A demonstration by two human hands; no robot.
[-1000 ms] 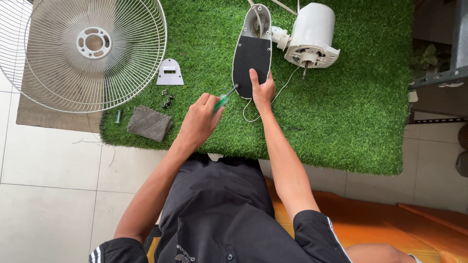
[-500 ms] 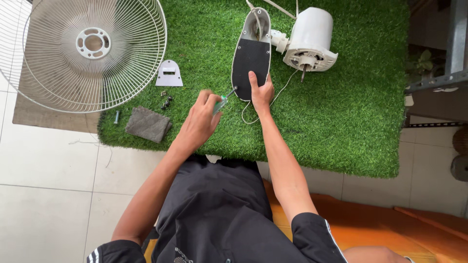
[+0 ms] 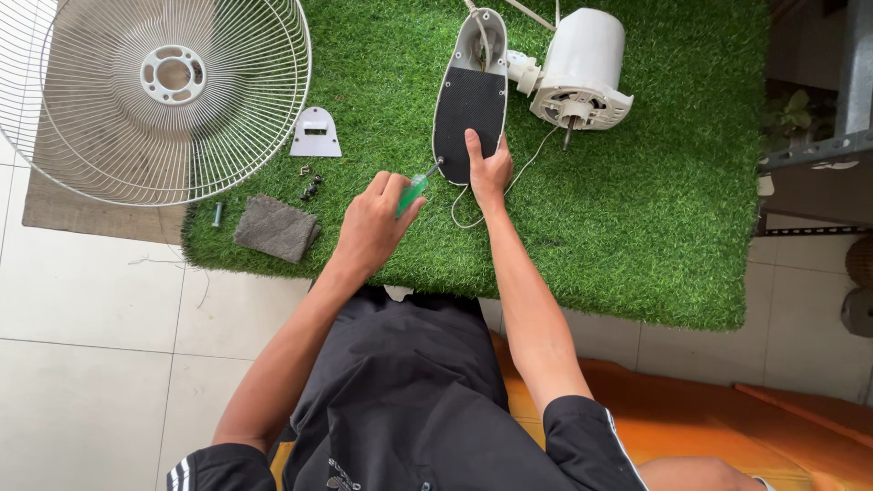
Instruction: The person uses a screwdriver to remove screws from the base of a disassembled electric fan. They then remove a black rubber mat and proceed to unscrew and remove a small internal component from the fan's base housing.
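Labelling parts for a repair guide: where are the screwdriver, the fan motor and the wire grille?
screwdriver [image 3: 414, 189], head view, green handle in the left hand.
fan motor [image 3: 582, 64], head view, white housing.
wire grille [image 3: 150, 91], head view, spokes near hub.

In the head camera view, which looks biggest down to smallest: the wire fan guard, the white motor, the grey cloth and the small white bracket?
1. Wire fan guard, by far the largest.
2. White motor.
3. Grey cloth.
4. Small white bracket.
All lie at floor level, so nearness barely affects the ranking.
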